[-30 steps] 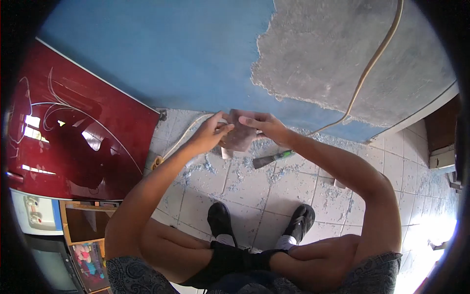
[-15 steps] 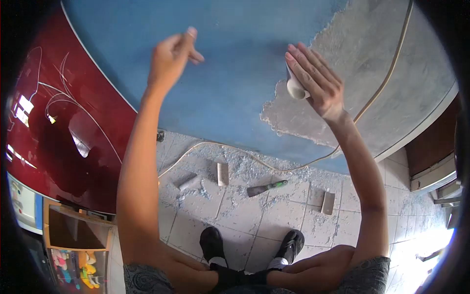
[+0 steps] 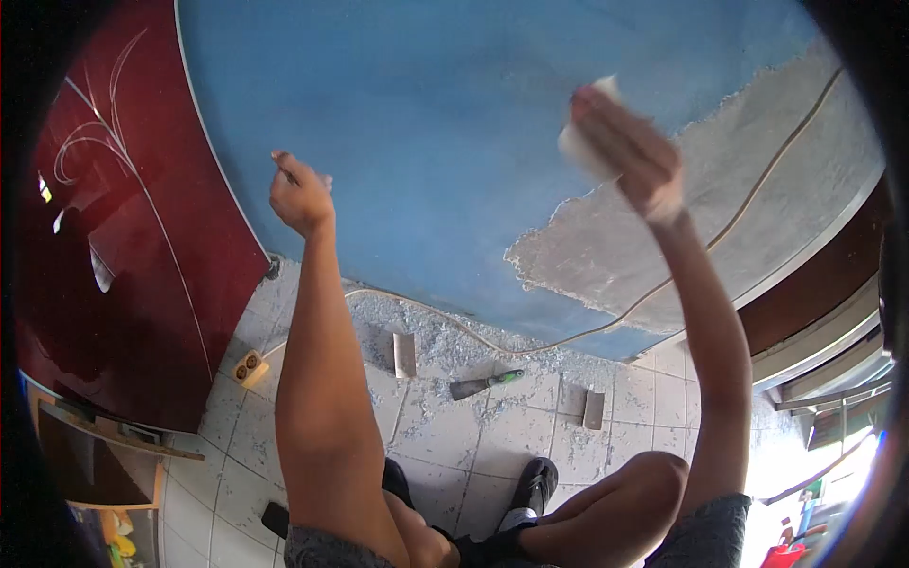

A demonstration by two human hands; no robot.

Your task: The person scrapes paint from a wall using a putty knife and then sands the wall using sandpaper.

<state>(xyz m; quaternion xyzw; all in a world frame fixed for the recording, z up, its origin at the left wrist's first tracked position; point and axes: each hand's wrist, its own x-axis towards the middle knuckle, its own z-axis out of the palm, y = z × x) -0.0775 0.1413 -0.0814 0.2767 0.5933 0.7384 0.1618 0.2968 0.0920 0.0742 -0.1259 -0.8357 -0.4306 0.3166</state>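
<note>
With your left hand (image 3: 303, 197) half-spread, your right hand (image 3: 632, 147), seemingly clamped on a blurred pad (image 3: 582, 153), now works higher up the wall (image 3: 436, 161).

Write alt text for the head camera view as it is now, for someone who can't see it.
A person's right hand, blurred, holds a pale sheet at a blue wall with a bare grey patch; the left hand is raised too. Below, a green-handled scraper lies on flake-strewn floor tiles.
</note>
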